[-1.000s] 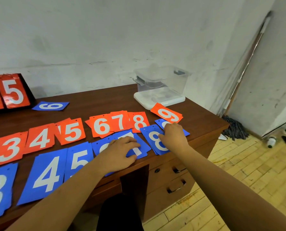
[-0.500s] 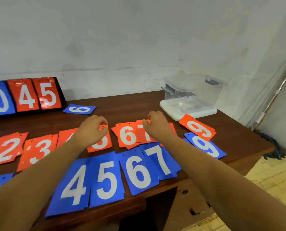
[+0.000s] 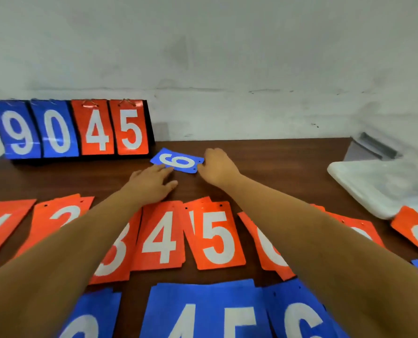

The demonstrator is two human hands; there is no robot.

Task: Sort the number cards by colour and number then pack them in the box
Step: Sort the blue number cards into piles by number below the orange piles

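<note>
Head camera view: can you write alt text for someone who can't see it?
Two hands reach across a brown table to a lone blue card: the left hand touches its near edge with straight fingers, and the right hand curls round its right edge. Nearer lie a row of orange cards and a row of blue cards; a scoreboard stand reads 9045.

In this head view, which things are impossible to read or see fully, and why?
Head view only:
Blue card: lies sideways, so 6 or 9 is unclear.
Right hand: its back hides the fingers; grip unknown.
Orange cards right of the orange 5: right forearm covers the digits.
Blue row: cut by the bottom edge.
Box: blurred, cut by the right edge; contents unseen.
</note>
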